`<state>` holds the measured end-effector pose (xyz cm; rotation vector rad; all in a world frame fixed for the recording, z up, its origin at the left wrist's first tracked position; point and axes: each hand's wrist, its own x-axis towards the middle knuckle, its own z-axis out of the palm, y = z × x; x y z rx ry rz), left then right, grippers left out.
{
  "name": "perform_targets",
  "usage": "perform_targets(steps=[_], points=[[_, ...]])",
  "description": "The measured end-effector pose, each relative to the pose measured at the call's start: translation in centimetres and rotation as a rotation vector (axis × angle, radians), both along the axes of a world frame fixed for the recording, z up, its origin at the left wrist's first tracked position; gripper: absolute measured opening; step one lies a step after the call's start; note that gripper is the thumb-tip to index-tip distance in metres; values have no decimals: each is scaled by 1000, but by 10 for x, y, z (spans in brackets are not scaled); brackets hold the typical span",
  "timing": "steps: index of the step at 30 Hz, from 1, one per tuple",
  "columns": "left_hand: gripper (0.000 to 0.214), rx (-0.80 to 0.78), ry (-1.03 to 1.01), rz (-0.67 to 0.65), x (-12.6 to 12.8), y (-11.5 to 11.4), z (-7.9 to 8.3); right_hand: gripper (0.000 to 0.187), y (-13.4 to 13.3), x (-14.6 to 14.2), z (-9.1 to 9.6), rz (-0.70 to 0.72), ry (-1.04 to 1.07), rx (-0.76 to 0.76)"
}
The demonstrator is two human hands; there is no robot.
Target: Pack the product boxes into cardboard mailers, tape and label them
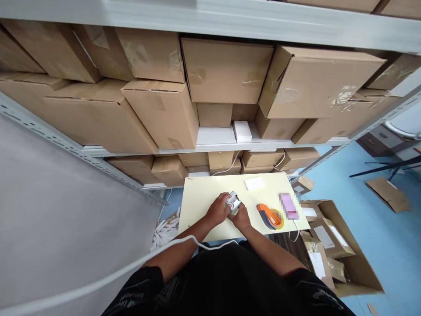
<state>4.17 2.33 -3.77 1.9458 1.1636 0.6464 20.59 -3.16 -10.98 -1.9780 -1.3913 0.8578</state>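
Over the pale yellow table (197, 199), my two hands hold a small white box (233, 202). It looks partly open, with a grey or dark part showing at its top; what lies inside cannot be made out. My left hand (218, 209) is closed on its left side, fingers over the upper edge. At the lower right of the box, my right hand (241, 217) grips with bent fingers. An orange tape dispenser (269, 215) with a yellowish roll lies to the right of my right hand. Beyond the hands rests a flat white box or stack (254, 183).
A blurred pink phone-like thing (288, 205) lies at the table's right. Shelves (217, 136) of cardboard boxes (226, 70) rise in front. A large open carton (358, 259) with parcels stands on the floor at right. A white cable (131, 267) crosses my left arm.
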Motion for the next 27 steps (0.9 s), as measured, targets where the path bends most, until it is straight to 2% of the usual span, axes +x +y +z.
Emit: perform_targets(steps=[4,8,12,14,18,21,24,27], points=[[21,-89,-55,140,1,17,-3,57,-16,9,21,144,158,-67],[8,-137,-51,246,3,25,-5,45,-13,17,47,92,306,-53],[12,-104,1,322,10,26,-5,40,8,11,66,62,304,-60],[1,-107,-47,306,11,25,-5,36,17,10,69,24,289,-96],[30,-133,-86,214,2,21,-7,23,24,20,62,10,467,-174],[32,-166,-61,145,-9,18,-9,28,22,32,54,17,565,-227],[29,-204,-66,69,-19,16,-7,35,18,40,51,104,458,-150],[28,-263,-61,-25,-27,20,2,39,16,41,56,316,213,49]])
